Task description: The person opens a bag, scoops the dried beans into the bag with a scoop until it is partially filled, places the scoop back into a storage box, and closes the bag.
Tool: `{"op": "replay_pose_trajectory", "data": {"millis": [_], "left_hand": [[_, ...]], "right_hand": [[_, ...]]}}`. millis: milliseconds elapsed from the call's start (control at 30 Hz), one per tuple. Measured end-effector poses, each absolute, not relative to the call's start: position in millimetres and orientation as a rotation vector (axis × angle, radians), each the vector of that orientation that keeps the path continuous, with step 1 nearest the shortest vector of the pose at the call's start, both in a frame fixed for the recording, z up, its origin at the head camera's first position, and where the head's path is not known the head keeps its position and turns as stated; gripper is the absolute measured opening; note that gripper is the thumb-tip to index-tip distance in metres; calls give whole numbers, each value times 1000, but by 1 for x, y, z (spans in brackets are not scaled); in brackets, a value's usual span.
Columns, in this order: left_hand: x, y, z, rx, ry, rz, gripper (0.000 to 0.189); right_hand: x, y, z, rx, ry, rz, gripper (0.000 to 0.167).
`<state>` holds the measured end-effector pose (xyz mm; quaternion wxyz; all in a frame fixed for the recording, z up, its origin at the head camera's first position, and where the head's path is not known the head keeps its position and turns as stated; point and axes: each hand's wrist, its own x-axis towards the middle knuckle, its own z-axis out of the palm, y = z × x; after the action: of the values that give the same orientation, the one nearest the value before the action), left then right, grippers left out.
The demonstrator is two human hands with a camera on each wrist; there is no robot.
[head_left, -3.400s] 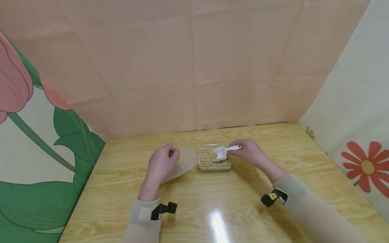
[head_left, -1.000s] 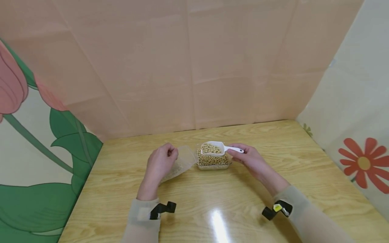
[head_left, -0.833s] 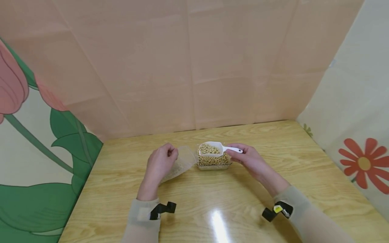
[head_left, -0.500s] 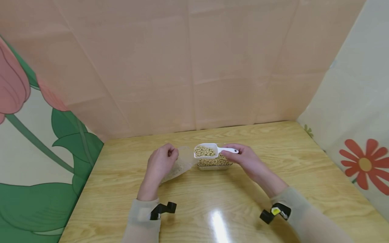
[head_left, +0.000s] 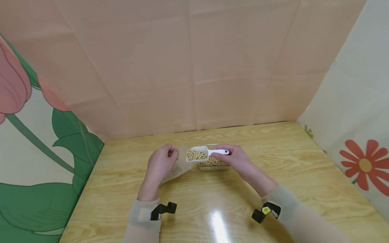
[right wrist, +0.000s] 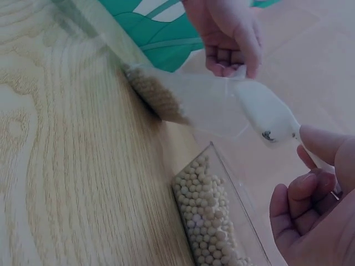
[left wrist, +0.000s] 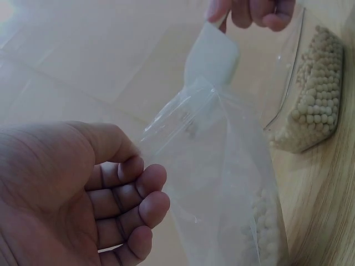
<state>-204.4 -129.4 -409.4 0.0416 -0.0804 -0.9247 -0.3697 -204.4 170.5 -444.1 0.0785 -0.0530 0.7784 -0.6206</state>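
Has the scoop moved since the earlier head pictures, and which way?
Yes. Against the clear box in the head view, the scoop has shifted left and now reaches the mouth of the plastic bag.

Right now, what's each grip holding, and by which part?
Right grip: white plastic scoop, by its handle. Left grip: translucent plastic bag, pinched at its open edge.

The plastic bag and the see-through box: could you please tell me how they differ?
The plastic bag is limp and creased; the box is stiff and straight-sided. The left hand pinches the bag near its mouth, while no hand holds the box, which stands on the table. Both are see-through and contain pale beans.
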Motion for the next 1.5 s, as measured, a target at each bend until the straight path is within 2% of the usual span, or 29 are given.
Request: {"op": "replay_pose_trajectory", "data": {"millis": [267, 733, 1133, 1500], "left_hand": [[-204, -131, -410, -271, -2818, -1137, 21], [-204, -132, -410, -278, -2811, -1146, 19], [-204, -131, -409, -254, -2807, -1124, 18], [-203, -132, -406, -252, -2802, -1129, 18]], "right_hand": [[-205, 156, -438, -220, 2486, -1738, 33], [-203, 140, -419, -514, 2812, -1447, 19], [-196, 127, -405, -807, 3144, -1091, 21], [-193, 143, -393, -628, 2979, -1285, 21]]}}
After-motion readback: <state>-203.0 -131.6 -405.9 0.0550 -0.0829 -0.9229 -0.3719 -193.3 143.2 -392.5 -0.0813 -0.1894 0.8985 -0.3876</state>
